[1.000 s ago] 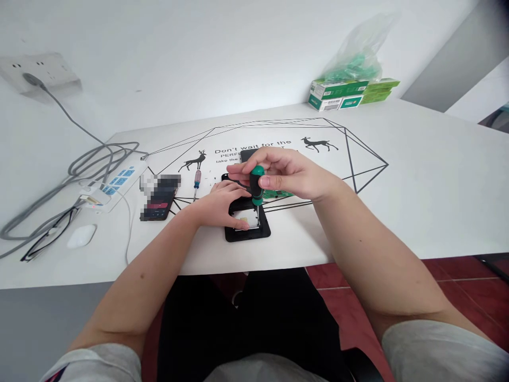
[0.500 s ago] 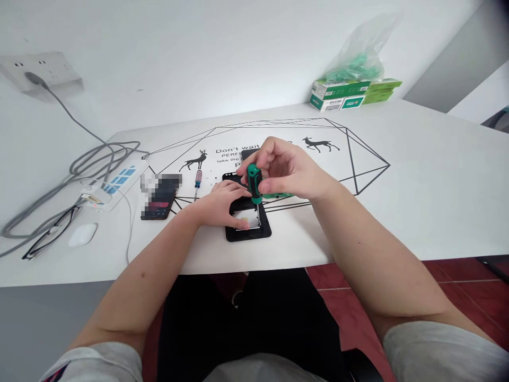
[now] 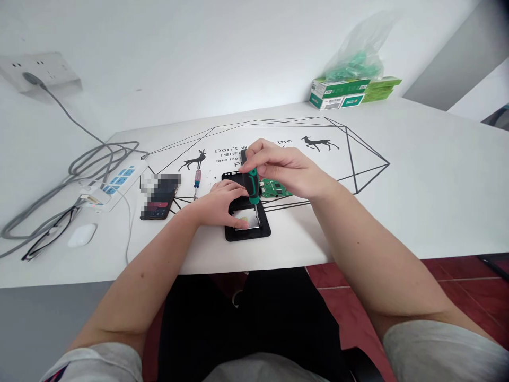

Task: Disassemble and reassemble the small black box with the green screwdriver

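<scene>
My right hand [image 3: 284, 167] is closed around the green and black handle of a screwdriver [image 3: 252, 185]. The shaft points down to the right side of a screen-like panel in a black plastic housing [image 3: 248, 236], which lies flat on the table. Steadying that housing is my left hand [image 3: 222, 204], its thumb on the silvery panel [image 3: 243, 215] and its fingers over the upper part. Just behind, partly under my right hand, lies a green circuit board [image 3: 274, 188]. The screwdriver's tip is too small to make out.
Left of my hands lie a second screwdriver [image 3: 197, 180] and a smartphone [image 3: 163, 199]. Further left are a power strip [image 3: 123, 183] with coiled cable, eyeglasses [image 3: 51, 233] and a white case [image 3: 82, 235]. Green boxes [image 3: 338, 93] under a plastic bag stand at the back right.
My right hand has shifted its fingers on the screwdriver handle, which now leans slightly differently, and more of the circuit board shows. My left hand stays in place on the housing.
</scene>
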The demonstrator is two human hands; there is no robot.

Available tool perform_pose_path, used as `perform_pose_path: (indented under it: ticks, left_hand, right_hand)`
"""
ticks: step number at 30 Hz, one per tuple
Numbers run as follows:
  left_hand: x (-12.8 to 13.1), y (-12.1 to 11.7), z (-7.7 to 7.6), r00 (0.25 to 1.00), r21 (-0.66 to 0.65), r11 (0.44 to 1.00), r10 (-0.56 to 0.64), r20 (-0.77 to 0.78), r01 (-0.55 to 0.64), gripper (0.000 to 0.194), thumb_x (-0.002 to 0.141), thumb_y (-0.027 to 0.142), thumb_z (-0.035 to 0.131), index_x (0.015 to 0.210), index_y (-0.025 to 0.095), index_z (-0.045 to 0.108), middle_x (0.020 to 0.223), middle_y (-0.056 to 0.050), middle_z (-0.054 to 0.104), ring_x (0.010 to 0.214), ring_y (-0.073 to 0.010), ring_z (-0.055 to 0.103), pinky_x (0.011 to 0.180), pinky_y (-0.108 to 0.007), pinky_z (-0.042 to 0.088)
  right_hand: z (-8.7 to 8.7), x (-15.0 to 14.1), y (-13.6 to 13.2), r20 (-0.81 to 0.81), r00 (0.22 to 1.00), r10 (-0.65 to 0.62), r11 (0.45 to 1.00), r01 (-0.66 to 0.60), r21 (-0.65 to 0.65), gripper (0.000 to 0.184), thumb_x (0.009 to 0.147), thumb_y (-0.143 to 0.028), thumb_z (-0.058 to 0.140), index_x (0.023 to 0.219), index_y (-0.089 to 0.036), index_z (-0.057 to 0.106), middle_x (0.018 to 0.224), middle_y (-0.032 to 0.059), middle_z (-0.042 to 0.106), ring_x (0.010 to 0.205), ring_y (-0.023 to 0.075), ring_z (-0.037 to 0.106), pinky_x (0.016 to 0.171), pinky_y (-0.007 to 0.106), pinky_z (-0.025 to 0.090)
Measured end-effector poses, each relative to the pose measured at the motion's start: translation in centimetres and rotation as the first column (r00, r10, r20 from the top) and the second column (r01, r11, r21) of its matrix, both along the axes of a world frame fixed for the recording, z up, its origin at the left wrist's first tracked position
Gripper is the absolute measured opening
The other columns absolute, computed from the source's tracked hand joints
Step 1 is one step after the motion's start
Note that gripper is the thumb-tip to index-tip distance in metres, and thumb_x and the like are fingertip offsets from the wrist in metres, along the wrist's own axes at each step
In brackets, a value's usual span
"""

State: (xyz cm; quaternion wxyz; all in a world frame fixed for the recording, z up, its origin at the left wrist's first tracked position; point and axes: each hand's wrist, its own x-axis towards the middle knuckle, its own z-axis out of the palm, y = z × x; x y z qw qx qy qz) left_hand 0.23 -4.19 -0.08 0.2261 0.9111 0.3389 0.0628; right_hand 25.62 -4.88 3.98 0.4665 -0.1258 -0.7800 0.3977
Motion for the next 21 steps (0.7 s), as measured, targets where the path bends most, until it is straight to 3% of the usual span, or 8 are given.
perform_pose_path:
  ticks: [6,11,15,18,21]
  left_hand:
    - [0.0,-0.1,0.1,1.000,-0.008,1.000,0.000,-0.005,-0.001,0.080,0.081,0.065,0.088,0.150,0.032,0.066,0.162,-0.011,0.056,0.159,-0.0450,0.035,0.131,-0.065,0.031]
    - [0.1,-0.1,0.1,1.000,-0.007,1.000,0.014,-0.016,-0.014,0.084,0.081,0.067,0.087,0.154,0.033,0.063,0.165,-0.011,0.053,0.159,-0.0446,0.034,0.133,-0.065,0.029]
    - [0.1,-0.2,0.2,0.998,-0.026,0.999,0.038,-0.048,-0.039,0.086,0.079,0.069,0.086,0.153,0.032,0.063,0.169,-0.012,0.049,0.162,-0.0491,0.029,0.131,-0.069,0.029]
    - [0.0,-0.1,0.1,0.999,-0.010,0.999,0.033,-0.036,-0.033,0.086,0.079,0.069,0.087,0.152,0.032,0.064,0.167,-0.012,0.051,0.162,-0.0486,0.030,0.131,-0.069,0.029]
    - [0.0,0.0,-0.1,1.000,0.004,1.000,0.019,-0.013,-0.019,0.082,0.079,0.068,0.087,0.150,0.032,0.065,0.164,-0.011,0.054,0.159,-0.0460,0.035,0.131,-0.066,0.031]
  right_hand:
    - [0.0,-0.3,-0.3,-0.058,0.998,0.028,0.996,-0.033,-0.087,0.008,0.096,-0.026,0.079,0.102,-0.022,0.077,0.113,0.0053,0.075,0.105,0.0189,0.072,0.088,0.036,0.062]
    - [0.0,-0.6,-0.5,-0.088,0.994,0.070,0.971,-0.088,-0.223,0.043,0.080,-0.029,0.098,0.101,-0.023,0.061,0.102,0.0027,0.078,0.094,0.0169,0.077,0.081,0.031,0.064]
    - [0.0,-0.6,-0.8,-0.056,0.994,0.090,0.949,-0.103,-0.297,0.038,0.090,-0.039,0.090,0.108,-0.024,0.061,0.102,0.0028,0.080,0.101,0.0190,0.080,0.088,0.035,0.067]
    - [0.3,-0.4,-1.0,-0.007,0.996,0.092,0.965,-0.091,-0.248,0.032,0.095,-0.045,0.084,0.116,-0.024,0.072,0.115,0.0062,0.081,0.118,0.0229,0.078,0.103,0.044,0.065]
    - [0.4,-0.2,-0.7,0.031,0.999,0.042,0.994,-0.038,-0.104,0.027,0.099,-0.045,0.079,0.120,-0.027,0.081,0.126,0.0083,0.077,0.127,0.0250,0.071,0.109,0.047,0.061]
